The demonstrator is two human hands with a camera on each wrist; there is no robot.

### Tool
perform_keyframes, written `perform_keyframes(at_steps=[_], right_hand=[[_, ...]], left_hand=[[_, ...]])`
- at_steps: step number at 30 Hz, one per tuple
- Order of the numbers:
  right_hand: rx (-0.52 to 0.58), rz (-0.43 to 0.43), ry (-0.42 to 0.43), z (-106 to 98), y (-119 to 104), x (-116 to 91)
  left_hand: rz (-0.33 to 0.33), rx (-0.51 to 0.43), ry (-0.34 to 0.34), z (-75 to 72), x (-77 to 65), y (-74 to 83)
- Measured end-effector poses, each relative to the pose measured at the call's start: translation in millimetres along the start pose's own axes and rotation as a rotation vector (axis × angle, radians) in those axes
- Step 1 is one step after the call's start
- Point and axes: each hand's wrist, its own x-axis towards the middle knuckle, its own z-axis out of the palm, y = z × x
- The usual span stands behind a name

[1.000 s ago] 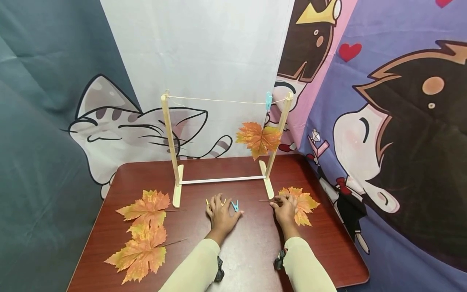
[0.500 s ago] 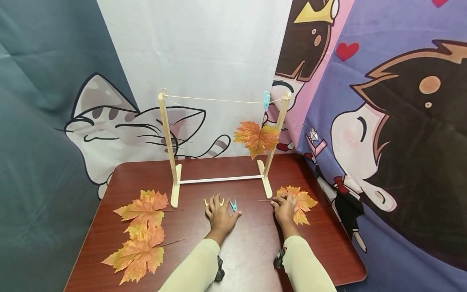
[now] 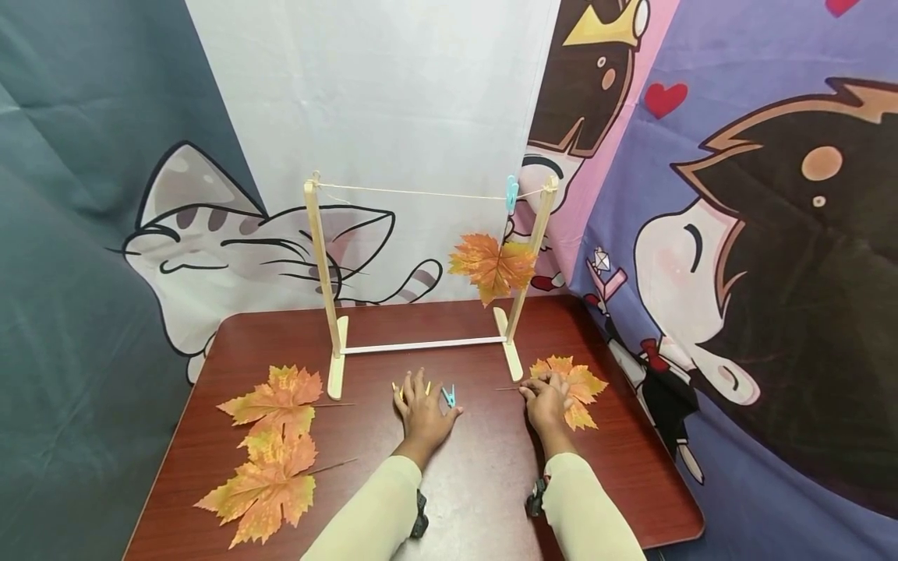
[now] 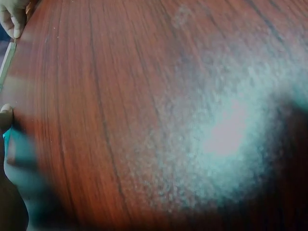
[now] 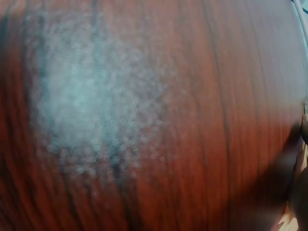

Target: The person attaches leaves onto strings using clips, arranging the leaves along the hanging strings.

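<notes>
My left hand [image 3: 424,417] lies palm down with fingers spread over the yellow clothespins [image 3: 428,388], which it partly covers. A light blue clothespin [image 3: 449,396] stands beside its thumb. My right hand [image 3: 547,405] pinches the thin stem of an orange artificial maple leaf [image 3: 584,384] at the table's right and hides part of the leaf. In the left wrist view, the left thumb [image 4: 6,118] shows at the left edge, with the right hand [image 4: 13,19] above it. Mostly tabletop fills the right wrist view.
Behind the hands stands a wooden rack [image 3: 324,269] with a string [image 3: 414,192] across its top. A blue clothespin [image 3: 511,195] holds a hanging maple leaf [image 3: 494,267] near its right post. Two more leaves [image 3: 270,487] overlap on the left of the table [image 3: 477,483].
The leaf at my right hand has shifted slightly left and turned a little. My left fingers have moved slightly over the yellow clothespins. The head view has drifted a little.
</notes>
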Motion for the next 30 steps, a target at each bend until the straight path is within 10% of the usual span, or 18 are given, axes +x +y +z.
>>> perform_keyframes(at_steps=[10,20,24,30], right_hand=[[0.025,0.005,0.032,1.7,5.2,0.7],[0.020,-0.031,0.048,-2.2,2.8,-1.1],[0.009,-0.054,0.071,-2.0,4.8,0.6],[0.001,-0.072,0.073,-2.3,6.0,3.0]], left_hand=[[0.042,0.000,0.028,-4.9,-3.4,4.1],[0.168,-0.138,0.236,7.0,1.2,0.3],[0.193,-0.292,0.277,11.2,4.0,0.1],[0.083,-0.592,0.135,-7.4,2.3,16.8]])
